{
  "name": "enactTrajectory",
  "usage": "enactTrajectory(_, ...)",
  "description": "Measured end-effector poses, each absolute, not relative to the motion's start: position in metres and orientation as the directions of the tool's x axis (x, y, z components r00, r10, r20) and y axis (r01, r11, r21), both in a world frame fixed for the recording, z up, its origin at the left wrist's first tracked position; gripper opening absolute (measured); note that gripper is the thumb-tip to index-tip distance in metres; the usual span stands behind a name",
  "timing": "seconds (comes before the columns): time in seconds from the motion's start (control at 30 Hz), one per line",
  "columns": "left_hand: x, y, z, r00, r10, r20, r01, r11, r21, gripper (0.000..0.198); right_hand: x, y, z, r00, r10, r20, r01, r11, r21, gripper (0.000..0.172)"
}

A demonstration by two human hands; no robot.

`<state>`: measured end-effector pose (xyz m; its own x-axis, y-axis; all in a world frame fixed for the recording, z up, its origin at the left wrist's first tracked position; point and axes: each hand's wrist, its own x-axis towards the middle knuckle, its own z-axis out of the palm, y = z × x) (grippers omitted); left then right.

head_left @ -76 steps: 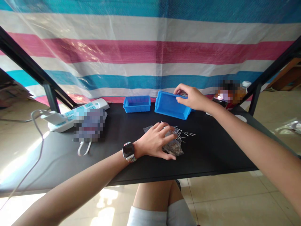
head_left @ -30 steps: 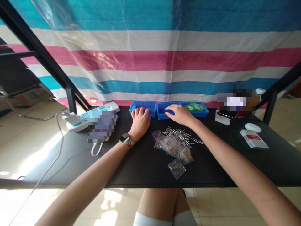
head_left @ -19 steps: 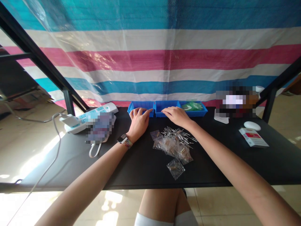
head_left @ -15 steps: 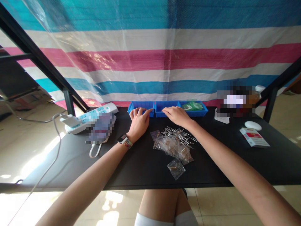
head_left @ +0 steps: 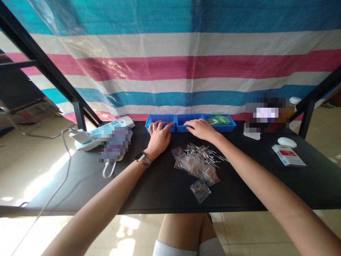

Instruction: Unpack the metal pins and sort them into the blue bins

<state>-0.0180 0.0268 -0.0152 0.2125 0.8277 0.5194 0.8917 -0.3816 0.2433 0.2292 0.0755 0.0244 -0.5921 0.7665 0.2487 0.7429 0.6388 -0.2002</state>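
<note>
My left hand [head_left: 159, 139], with a watch [head_left: 142, 159] on its wrist, rests at the front of the left blue bin [head_left: 161, 117]. Its fingers are spread over the rim. Beside it, my right hand [head_left: 201, 129] lies at the front of the middle blue bin [head_left: 188, 118], fingers stretched out and reaching over the edge. Nothing shows in either hand, though the fingertips are partly hidden. The right blue bin [head_left: 231, 127] holds green-and-white packets [head_left: 218, 120]. Nearer me lie a heap of small clear bags [head_left: 197, 166] with copper-coloured pins inside and loose thin metal pins [head_left: 204, 153].
On the left of the black table [head_left: 160, 192] are a power strip [head_left: 106, 131] with a plugged-in charger [head_left: 80, 136] and a blurred-out device [head_left: 115, 144]. To the right lie a white oval object [head_left: 287, 142] and a small box [head_left: 289, 155]. A striped sheet [head_left: 170, 67] hangs behind.
</note>
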Motion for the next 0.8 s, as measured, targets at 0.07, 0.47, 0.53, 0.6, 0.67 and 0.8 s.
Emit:
enactTrajectory(0.07, -0.017, 0.026, -0.014, 0.216, 0.83, 0.514, 0.892, -0.382, 0.242, 0.046, 0.229, 0.077, 0.025, -0.594, 0.768, 0.24, 0.74, 0.638, -0.213, 0.028)
enactTrajectory(0.47, -0.016, 0.024, -0.013, 0.227, 0.83, 0.509, 0.894, -0.385, 0.23, 0.047, 0.226, 0.08, 0.02, -0.601, 0.76, 0.249, 0.746, 0.645, -0.168, 0.029)
enactTrajectory(0.53, -0.016, 0.024, -0.013, 0.227, 0.83, 0.51, 0.895, -0.383, 0.226, 0.047, 0.226, 0.082, 0.019, -0.607, 0.754, 0.25, 0.744, 0.65, -0.155, 0.029)
enactTrajectory(0.6, -0.016, 0.025, -0.014, 0.223, 0.83, 0.511, 0.898, -0.379, 0.224, 0.047, 0.227, 0.084, 0.019, -0.617, 0.748, 0.244, 0.74, 0.657, -0.145, 0.029)
enactTrajectory(0.67, -0.016, 0.025, -0.014, 0.22, 0.832, 0.509, 0.899, -0.376, 0.226, 0.047, 0.228, 0.087, 0.019, -0.631, 0.74, 0.236, 0.73, 0.668, -0.142, 0.029)
enactTrajectory(0.8, -0.015, 0.025, -0.014, 0.216, 0.836, 0.504, 0.898, -0.373, 0.233, 0.047, 0.23, 0.09, 0.021, -0.654, 0.722, 0.225, 0.708, 0.689, -0.154, 0.03)
